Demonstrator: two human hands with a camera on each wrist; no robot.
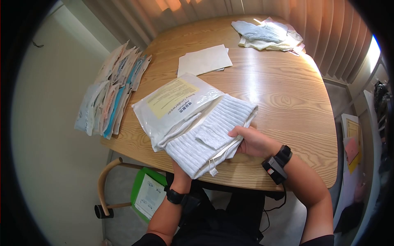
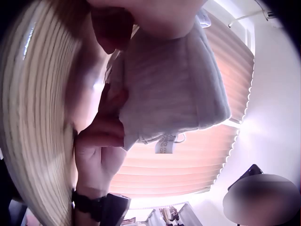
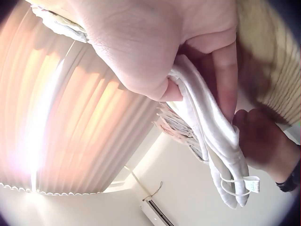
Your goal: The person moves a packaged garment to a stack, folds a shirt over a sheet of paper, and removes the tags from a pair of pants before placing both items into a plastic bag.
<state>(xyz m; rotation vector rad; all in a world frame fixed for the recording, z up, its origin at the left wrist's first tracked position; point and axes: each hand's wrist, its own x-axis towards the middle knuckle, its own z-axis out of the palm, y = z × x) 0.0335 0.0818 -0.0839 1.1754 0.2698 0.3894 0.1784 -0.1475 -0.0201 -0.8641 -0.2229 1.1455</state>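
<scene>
A folded pale grey ribbed garment (image 1: 221, 119) lies partly in a clear plastic bag (image 1: 164, 102) with a yellow label, at the table's near edge. My right hand (image 1: 256, 141) pinches the garment's right side, thumb on top and fingers beneath; the right wrist view shows the folded layers (image 3: 207, 108) between thumb and fingers. The left hand (image 1: 180, 172) is under the garment's near left part, its fingers mostly hidden in the head view. In the left wrist view the garment (image 2: 174, 84) rests above that hand's fingers. A small white tag (image 1: 213, 172) hangs from the near corner.
Bagged garments (image 1: 115, 90) stand in rows at the table's left edge. White sheets (image 1: 205, 60) lie beyond the bag, and a pile of loose clothes (image 1: 269, 35) sits at the far right. Below the table's left side is a chair with a green item (image 1: 141, 192) by it.
</scene>
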